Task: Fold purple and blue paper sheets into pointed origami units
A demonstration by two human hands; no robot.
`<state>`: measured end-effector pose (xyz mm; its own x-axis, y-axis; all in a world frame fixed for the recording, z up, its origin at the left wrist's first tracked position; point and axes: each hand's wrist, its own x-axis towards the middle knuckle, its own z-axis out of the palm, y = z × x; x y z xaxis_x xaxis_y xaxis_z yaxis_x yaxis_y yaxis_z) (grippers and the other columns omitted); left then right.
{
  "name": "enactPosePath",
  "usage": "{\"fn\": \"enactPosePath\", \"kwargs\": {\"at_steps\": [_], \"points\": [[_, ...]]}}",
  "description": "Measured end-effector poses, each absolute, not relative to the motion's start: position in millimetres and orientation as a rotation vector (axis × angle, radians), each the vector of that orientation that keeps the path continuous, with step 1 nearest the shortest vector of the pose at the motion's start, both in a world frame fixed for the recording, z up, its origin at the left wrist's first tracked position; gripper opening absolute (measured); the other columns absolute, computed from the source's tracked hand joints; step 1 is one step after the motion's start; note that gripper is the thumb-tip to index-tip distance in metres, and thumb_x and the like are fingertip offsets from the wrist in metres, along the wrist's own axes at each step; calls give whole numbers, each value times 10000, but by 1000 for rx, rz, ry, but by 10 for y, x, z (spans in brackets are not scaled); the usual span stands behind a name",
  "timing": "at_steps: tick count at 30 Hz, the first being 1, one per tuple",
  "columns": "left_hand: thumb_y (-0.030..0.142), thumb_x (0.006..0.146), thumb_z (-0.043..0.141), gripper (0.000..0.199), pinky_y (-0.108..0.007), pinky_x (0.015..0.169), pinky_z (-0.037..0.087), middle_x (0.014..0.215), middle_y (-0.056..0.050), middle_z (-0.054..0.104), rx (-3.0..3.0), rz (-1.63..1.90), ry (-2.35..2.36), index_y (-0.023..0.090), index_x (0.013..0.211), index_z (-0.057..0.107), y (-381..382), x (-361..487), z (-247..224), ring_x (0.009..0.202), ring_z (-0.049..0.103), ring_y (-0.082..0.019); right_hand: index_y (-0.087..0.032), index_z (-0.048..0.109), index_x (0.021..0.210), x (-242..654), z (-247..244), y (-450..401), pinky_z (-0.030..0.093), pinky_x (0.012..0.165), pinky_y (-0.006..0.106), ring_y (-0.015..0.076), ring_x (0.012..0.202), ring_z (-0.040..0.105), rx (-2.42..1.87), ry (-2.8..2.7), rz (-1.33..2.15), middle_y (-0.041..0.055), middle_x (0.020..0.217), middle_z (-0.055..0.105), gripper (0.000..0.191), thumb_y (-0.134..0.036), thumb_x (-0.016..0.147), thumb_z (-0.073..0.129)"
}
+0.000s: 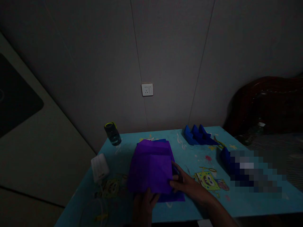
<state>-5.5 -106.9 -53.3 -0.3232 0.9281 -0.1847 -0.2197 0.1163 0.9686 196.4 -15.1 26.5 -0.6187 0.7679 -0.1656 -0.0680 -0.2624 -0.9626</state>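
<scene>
A sheet of purple paper (151,173) with creases across it is raised over more purple sheets, and a blue edge (163,140) shows behind them. My right hand (186,184) grips the sheet's right edge, its thumb and fingers curled around it. At the bottom edge, my left hand (145,206) has its fingers closed on the same paper; part of that hand is dark. Blue folded paper boats (197,135) stand near the table's back right. Another dark blue folded paper piece (226,159) lies further right, partly covered by a blurred patch.
The table has a light blue cartoon cloth (184,208). A dark bottle (113,134) stands at the back left, and a white power bank (100,168) with a cable lies at the left. A wall socket (147,89) is behind. A dark wooden headboard (265,104) rises at the right.
</scene>
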Motion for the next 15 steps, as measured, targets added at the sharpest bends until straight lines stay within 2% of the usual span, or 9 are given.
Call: {"fn": "enactPosePath", "kwargs": {"at_steps": [3,6,7,10,15], "points": [[393,600,808,292,-481,764,578,990,-102,733,643,1352,1330,301,851,689,-1158,-163,-472,996,675,-359,-255,109,1538,2071,317,-186,450,619,279,154,670,597,-928,-1388,1916,-36,753,612,1011,-415,766,742],[507,652,749,364,-424,582,574,1128,-108,709,553,1370,1330,303,946,683,-1237,-306,-332,845,713,-333,-254,131,1540,2159,322,-176,409,559,266,137,580,542,-1012,-1391,1831,-53,688,563,942,-441,805,690],[539,679,715,395,-403,557,567,1171,-103,695,536,1389,1330,306,994,673,-1250,-344,-260,818,718,-314,-247,158,1537,2186,305,-165,401,548,267,138,565,532,-1042,-1404,1797,-53,674,556,912,-451,814,674],[558,754,647,434,-351,615,568,1189,-110,694,520,1421,1373,267,1075,668,-1227,-407,-9,792,723,-258,-210,317,1496,2253,220,-118,433,591,291,158,606,560,-1121,-1475,1699,-27,680,577,775,-479,839,628],[606,718,661,489,-299,520,538,1045,-132,734,569,1371,1540,179,955,690,-1049,-403,178,614,697,-198,-192,531,1372,2295,117,-74,476,725,333,189,737,599,-1250,-1581,1561,16,762,632,612,-503,851,608]]}}
